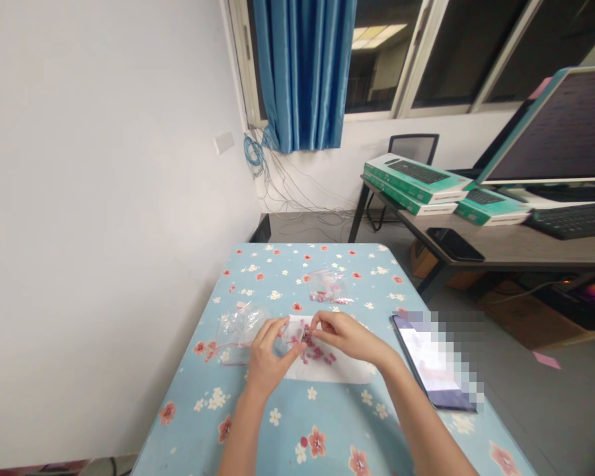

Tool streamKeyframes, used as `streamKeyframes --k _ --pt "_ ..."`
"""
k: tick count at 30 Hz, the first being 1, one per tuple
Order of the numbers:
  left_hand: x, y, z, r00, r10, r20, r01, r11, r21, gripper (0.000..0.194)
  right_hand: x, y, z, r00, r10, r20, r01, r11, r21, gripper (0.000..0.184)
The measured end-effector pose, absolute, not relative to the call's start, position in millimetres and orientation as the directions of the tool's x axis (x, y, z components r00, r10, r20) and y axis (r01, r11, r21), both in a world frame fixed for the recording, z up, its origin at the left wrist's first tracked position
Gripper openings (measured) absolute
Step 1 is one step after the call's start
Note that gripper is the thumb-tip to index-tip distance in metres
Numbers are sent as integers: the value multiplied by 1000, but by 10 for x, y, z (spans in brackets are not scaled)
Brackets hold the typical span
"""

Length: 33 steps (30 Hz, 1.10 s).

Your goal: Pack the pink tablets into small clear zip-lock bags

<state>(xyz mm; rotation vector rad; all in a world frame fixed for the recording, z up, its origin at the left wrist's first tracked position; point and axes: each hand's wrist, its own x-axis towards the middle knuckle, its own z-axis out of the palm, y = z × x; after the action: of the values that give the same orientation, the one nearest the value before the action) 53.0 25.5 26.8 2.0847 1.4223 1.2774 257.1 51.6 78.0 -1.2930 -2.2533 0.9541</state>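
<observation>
On the blue floral tablecloth of a small table: a white paper sheet lies mid-table, with a loose heap of small pink pieces on it. Left hand and right hand are over the sheet, fingers curled in, tips close together above the heap. Grip looks like a small pinch on both sides, but what's held is too small to tell.

Containers: a crumpled clear plastic bag lies just left of the left hand, contents unreadable. A second clear plastic bag, further out past the sheet, holds pink pieces.

Edges: the table's left edge runs along a white wall. A black-framed tablet with a pixelated screen lies at the right edge, near the right forearm. Room for moving: a stretch of floral cloth between sheet and near edge, a narrower one out to the far edge. Beyond the table, to the right, is a desk with green-and-white boxes on it.
</observation>
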Motion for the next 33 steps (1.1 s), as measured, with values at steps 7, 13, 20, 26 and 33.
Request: streamKeyframes --k 7,13,20,26,33 --pt "661 206 265 189 842 506 549 -518 656 44 2563 446 931 -494 865 84 433 329 -839 19" --pt "662 206 245 178 843 508 532 -517 671 43 2465 429 932 -505 860 78 438 333 -835 15" --pt "647 214 248 157 839 521 542 -514 665 42 2456 442 923 -489 865 112 418 345 -841 15" --pt "631 228 213 151 784 602 646 -539 540 36 2424 378 977 -533 843 76 550 412 -727 11" --pt "638 234 185 112 772 626 704 -506 498 38 2273 341 918 -515 849 115 671 483 -562 5"
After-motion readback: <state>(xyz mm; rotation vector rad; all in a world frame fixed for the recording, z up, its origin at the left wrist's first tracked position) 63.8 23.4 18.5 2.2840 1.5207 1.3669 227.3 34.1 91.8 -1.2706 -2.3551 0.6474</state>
